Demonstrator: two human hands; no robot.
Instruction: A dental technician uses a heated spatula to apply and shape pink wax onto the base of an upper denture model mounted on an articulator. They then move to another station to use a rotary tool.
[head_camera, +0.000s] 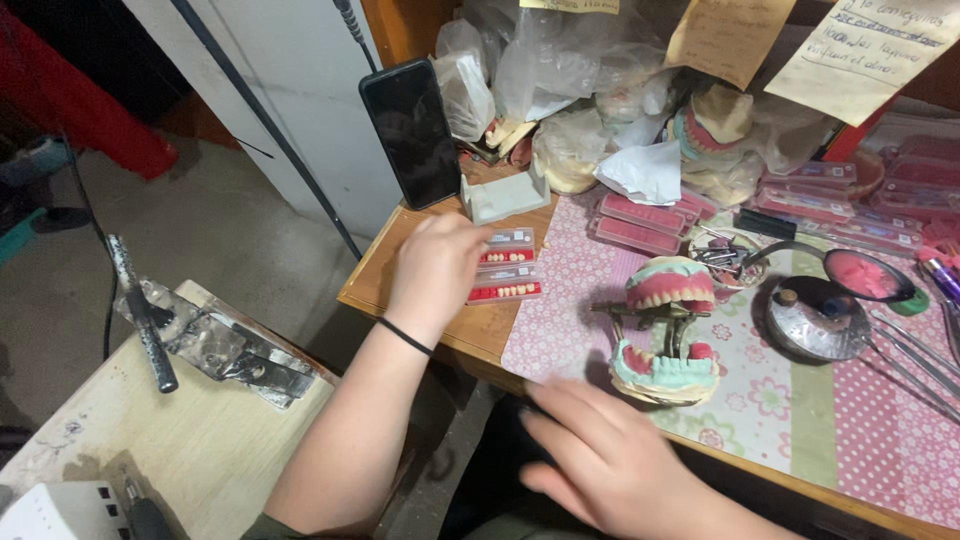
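Left hand (435, 268) over tooth cards (505, 265) on tabletop (375, 285), finger state can't tell, right hand (600, 455) blurred, fingers spread open, empty, near denture model (665, 330)

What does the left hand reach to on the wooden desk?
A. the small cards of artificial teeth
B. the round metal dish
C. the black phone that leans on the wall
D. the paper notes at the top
A: the left hand lies over the cards of artificial teeth, its fingers on their left ends; the black phone stands apart behind it.
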